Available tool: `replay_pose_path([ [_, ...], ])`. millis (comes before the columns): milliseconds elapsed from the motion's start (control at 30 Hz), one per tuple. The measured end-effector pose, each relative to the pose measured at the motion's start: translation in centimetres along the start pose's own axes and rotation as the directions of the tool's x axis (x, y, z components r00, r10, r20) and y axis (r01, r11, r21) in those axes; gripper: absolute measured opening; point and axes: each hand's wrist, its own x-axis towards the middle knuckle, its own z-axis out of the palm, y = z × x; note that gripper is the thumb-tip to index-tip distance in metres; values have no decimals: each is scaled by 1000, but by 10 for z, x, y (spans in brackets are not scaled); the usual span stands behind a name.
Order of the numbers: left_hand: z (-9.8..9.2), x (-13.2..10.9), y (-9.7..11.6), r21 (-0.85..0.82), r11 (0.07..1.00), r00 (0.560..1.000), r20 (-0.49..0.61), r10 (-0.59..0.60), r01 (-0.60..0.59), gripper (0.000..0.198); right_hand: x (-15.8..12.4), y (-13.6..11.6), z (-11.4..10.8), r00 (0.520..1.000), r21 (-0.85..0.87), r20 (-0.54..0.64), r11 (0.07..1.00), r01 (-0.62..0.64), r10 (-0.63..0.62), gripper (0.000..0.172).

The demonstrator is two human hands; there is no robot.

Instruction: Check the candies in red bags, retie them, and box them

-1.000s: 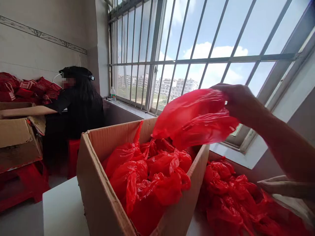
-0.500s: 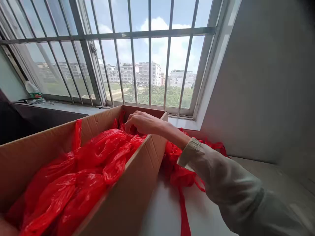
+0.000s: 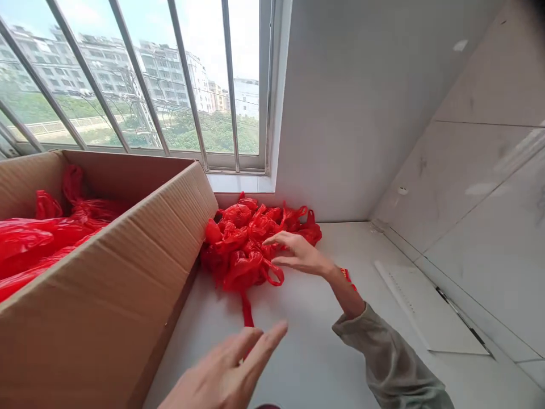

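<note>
Reaching, the right hand [image 3: 298, 255], fingers spread and holding nothing, touches crinkled red plastic bags [image 3: 242, 244] heaped beside the corrugated cardboard box [image 3: 128, 272]; left hand [image 3: 225, 369] open, empty.

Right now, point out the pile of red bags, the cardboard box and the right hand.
pile of red bags [image 3: 242, 241], head view, middle of the heap.
cardboard box [image 3: 128, 267], head view, its near side wall.
right hand [image 3: 298, 255], head view, back of the hand.
</note>
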Motion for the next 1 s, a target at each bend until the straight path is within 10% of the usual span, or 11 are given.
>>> replay_pose_path([
  [133,-11,-11,-21,112,971,973,-121,-197,211,72,1,4,71,989,-275,-80,951,-140,123,84],
  [233,-18,-11,-27,121,957,954,-180,-240,263,66,7,7,95,962,-312,-152,912,-265,227,74],
  [467,-29,34,-49,56,922,893,-280,-353,382,42,-24,34,77,937,-203,-242,931,-302,251,16],
  [667,-2,90,-69,52,937,906,-277,-319,346,31,-32,45,78,894,-43,-318,937,-347,316,22],
  [800,32,120,-76,42,877,808,-411,-422,479,35,-27,48,92,894,58,-264,931,-360,362,42],
  [1000,23,114,-91,-139,849,688,-527,-499,510,3,-30,50,75,884,270,-223,897,-349,411,11],
])
